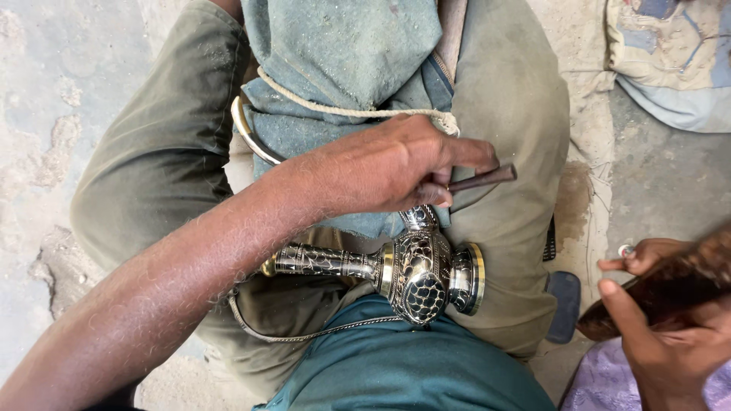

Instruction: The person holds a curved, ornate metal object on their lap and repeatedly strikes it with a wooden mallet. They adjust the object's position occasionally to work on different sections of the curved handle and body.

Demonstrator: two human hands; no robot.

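Observation:
An ornate silver-and-black metal vase (415,275) lies on its side across my lap, its long neck pointing left and its gold-rimmed foot to the right. My left hand (396,164) is just above the vase body and pinches a thin dark metal punch (483,178) between thumb and fingers. At the right edge, clear of the vase, my right hand (662,335) grips a dark brown wooden mallet-like piece (670,285). A small pale thing shows at its fingertips.
A grey-green cloth (343,46) tied with a pale rope (358,112) covers my knees, with a metal ring (247,133) under it. A thin chain (304,335) hangs below the vase. A dark flat object (565,304) lies on the dusty ground, and worn fabric (670,53) sits top right.

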